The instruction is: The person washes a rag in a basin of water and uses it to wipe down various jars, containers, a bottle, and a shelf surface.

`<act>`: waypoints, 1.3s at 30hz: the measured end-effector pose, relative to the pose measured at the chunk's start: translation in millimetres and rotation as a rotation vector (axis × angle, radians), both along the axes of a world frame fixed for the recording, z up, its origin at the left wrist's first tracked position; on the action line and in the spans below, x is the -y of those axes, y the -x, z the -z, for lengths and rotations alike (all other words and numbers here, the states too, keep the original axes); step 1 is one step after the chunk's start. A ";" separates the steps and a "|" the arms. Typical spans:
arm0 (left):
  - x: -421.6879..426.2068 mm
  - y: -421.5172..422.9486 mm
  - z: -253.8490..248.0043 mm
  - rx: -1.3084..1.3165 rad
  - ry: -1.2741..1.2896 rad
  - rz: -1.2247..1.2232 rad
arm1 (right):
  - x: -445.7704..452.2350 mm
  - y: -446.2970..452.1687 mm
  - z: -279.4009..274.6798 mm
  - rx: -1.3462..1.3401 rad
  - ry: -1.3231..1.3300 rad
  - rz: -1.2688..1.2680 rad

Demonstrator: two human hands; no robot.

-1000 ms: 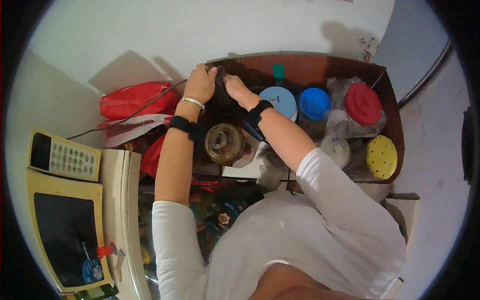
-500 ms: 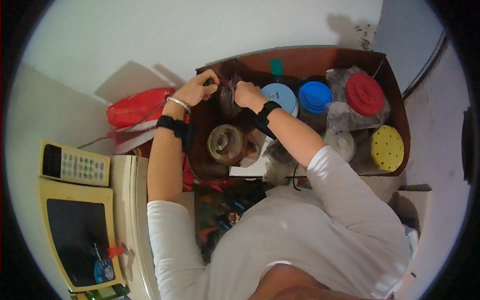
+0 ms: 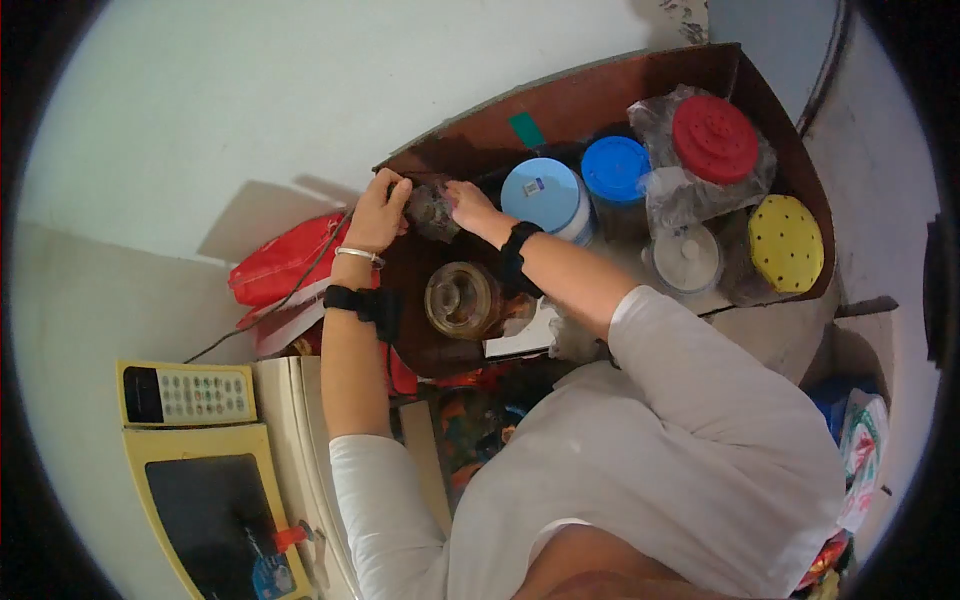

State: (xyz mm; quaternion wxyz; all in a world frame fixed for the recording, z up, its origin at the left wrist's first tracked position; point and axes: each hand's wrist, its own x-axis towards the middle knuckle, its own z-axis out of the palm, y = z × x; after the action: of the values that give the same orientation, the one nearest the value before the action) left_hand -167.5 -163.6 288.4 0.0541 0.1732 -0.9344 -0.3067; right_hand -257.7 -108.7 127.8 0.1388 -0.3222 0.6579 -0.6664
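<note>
A crumpled see-through plastic bag (image 3: 432, 213) with something dark in it hangs between my hands, over the far left corner of a brown box (image 3: 590, 90). My left hand (image 3: 376, 212) is closed, thumb and fingers pinching the bag's left side. On the other side, my right hand (image 3: 472, 210) has its fingers closed on the bag's right edge. What lies inside the bag cannot be made out. Below it stands a glass jar (image 3: 462, 300) with a round lid. A tub with a light blue lid (image 3: 541, 194) is just right of my right hand.
The box also holds jars with a blue lid (image 3: 616, 169), a red lid (image 3: 714, 139) in plastic wrap, a clear lid (image 3: 686, 258) and a yellow dotted lid (image 3: 786, 244). A red bag (image 3: 285, 262) lies left of the box, and a yellow microwave (image 3: 190, 440) stands lower left.
The view has tilted and shifted, so the box looks turned. The plastic bag looks more bunched between my hands, and both hands sit slightly lower in the picture.
</note>
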 end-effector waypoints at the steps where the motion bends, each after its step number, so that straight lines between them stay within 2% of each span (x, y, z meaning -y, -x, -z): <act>1: 4.1 -0.4 0.3 0.005 -0.082 -0.010 | 4.9 -1.8 19.1 -0.024 0.049 0.038; 2: 7.8 -0.2 -0.1 0.009 -0.164 -0.020 | 4.5 -3.7 30.7 -0.050 0.097 0.077; 3: 10.2 0.4 -1.3 0.011 -0.166 -0.017 | -12.4 -8.5 18.3 -0.139 -0.164 0.066; 4: 13.1 0.4 -2.1 0.028 -0.159 -0.007 | -29.3 -16.1 10.2 -0.134 -0.167 0.067; 6: 16.9 0.6 -3.8 0.043 -0.150 0.004 | -55.0 -25.5 3.0 -0.232 -0.001 0.017; 7: 18.0 0.8 -4.2 0.043 -0.151 -0.001 | -56.6 -24.7 12.9 -0.099 0.029 -0.060; 8: 19.3 1.0 -4.6 0.043 -0.152 -0.006 | -46.1 -27.1 31.9 -0.098 0.029 -0.059; 10: 21.6 3.3 -6.3 0.045 -0.107 0.029 | -23.6 -33.5 78.7 -0.186 -0.156 0.161; 11: 21.5 2.5 -6.2 0.046 -0.059 0.063 | -26.4 -35.2 82.2 -0.180 -0.159 0.157; 13: 18.7 1.6 -7.4 0.049 -0.075 0.039 | -32.8 -30.9 82.3 -0.240 -0.325 0.059; 18: 19.6 3.3 -5.8 0.062 -0.057 0.022 | -43.8 -32.8 77.9 -0.225 -0.314 -0.013; 20: 18.5 4.5 -3.1 0.064 -0.029 0.018 | -39.8 -34.3 101.2 -0.173 -0.279 -0.031; 22: 9.1 4.4 -4.4 0.058 -0.001 0.015 | -16.1 -33.1 166.4 -0.626 -0.229 -0.028; 23: 6.4 4.1 -5.2 0.053 0.023 0.013 | -34.1 -35.9 149.3 -0.627 -0.225 -0.028; 25: 13.8 0.5 -4.6 0.079 -0.003 0.027 | -86.4 -46.5 88.7 -0.390 -0.616 -0.361; 26: 17.1 -1.6 -4.0 0.105 -0.033 0.040 | -75.6 -39.8 120.3 -0.393 -0.614 -0.368; 27: 14.5 -4.5 -3.3 0.109 -0.036 0.031 | -50.4 -33.0 179.1 -0.259 -0.442 -0.382; 28: 9.3 -5.6 -3.4 0.068 -0.004 0.020 | -34.6 -29.8 211.0 -0.122 -0.270 -0.391; 29: 7.3 -4.6 -4.1 0.020 0.029 0.013 | -30.8 -25.1 210.7 -0.123 -0.271 -0.395; 30: 12.8 -3.1 -0.1 0.019 0.027 0.008 | -28.4 -21.7 207.9 0.011 -0.139 -0.382; 31: 20.5 -0.2 6.0 -0.005 0.196 0.033 | -30.0 -21.9 195.6 0.145 -0.010 -0.367; 32: 28.5 0.9 11.9 -0.028 0.365 0.058 | -30.5 -26.4 183.4 0.146 -0.013 -0.373; 34: 22.7 2.0 12.5 -0.004 0.411 0.000 | -44.9 -44.2 112.8 0.528 0.105 -0.197; 35: 12.3 2.6 7.5 0.008 0.434 -0.027 | -44.3 -42.8 98.0 0.532 0.101 -0.200; 36: 1.9 3.3 2.7 0.021 0.457 -0.055 | -42.4 -38.0 87.2 0.359 0.127 -0.155; 37: -16.3 3.0 -10.1 0.105 0.290 -0.178 | -43.3 -35.7 71.6 0.184 0.153 -0.109; 38: -25.3 3.3 -17.0 0.186 0.123 -0.296 | -62.9 -37.9 20.2 0.294 0.116 -0.137; 39: -21.7 3.2 -13.8 0.186 0.121 -0.295 | -76.9 -41.4 -24.3 0.404 0.079 -0.162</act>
State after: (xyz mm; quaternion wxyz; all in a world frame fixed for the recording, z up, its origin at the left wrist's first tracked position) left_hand -170.7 -141.9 302.2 0.0224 0.3325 -0.9165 -0.2214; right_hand -216.3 -31.8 152.1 0.3081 -0.2390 0.5620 -0.7294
